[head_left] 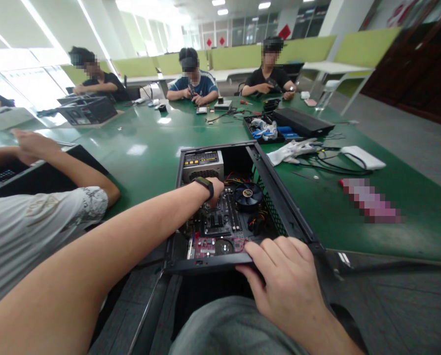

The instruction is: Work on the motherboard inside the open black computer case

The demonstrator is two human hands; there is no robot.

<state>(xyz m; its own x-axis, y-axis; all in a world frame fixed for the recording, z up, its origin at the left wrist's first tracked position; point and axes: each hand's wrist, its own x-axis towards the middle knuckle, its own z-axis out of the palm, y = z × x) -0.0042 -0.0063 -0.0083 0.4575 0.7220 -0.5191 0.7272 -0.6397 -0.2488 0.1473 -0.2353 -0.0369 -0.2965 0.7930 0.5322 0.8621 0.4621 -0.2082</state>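
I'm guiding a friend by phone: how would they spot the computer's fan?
Find the open black computer case at the near edge of the green table. Inside, just right of the left hand, sits the fan: round, black, and alone in having a gold hub.

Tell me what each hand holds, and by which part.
The right hand grips the computer case by its near edge. The left hand reaches onto the motherboard inside; whether it holds anything cannot be told.
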